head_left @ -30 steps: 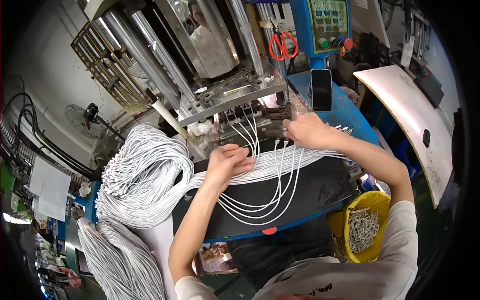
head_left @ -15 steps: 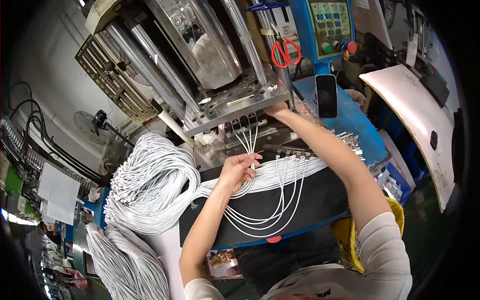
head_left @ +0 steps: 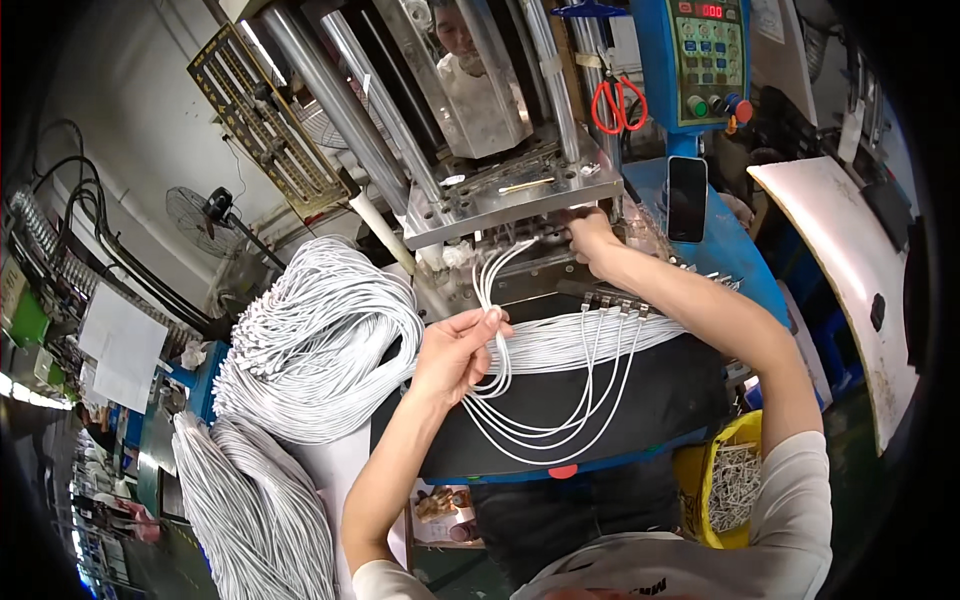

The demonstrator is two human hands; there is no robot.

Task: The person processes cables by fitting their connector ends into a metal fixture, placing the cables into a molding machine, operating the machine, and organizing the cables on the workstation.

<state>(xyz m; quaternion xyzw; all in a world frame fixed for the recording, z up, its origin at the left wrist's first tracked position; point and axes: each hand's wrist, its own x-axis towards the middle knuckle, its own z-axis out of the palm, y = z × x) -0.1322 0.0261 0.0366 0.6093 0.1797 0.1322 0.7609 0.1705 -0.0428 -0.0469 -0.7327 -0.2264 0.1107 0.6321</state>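
Observation:
My left hand [head_left: 460, 350] is closed, thumb against fingers, round a small bundle of white cables [head_left: 487, 283]. Above the hand the cables bend right, their far ends lying under the metal plate [head_left: 520, 208] of a press. My right hand [head_left: 597, 245] reaches in below that plate's right end, fingers curled at the dark metal mould [head_left: 555, 232]. Its fingertips are partly hidden, and what they grip cannot be made out. Below, several connector ends [head_left: 612, 303] of looping white cables lie in a row on the black work surface [head_left: 660, 385].
Big coils of white cable [head_left: 320, 340] lie at left, another bundle [head_left: 255, 510] below them. A control box [head_left: 695, 65], red-handled scissors [head_left: 620, 105] and a phone [head_left: 686, 200] are at back right. A yellow bag [head_left: 740, 435] of small white pieces hangs at lower right.
The cables above my left hand, straight and fanned before, now bend right toward my right hand. More of my right hand shows from under the plate. The whole view has shifted slightly.

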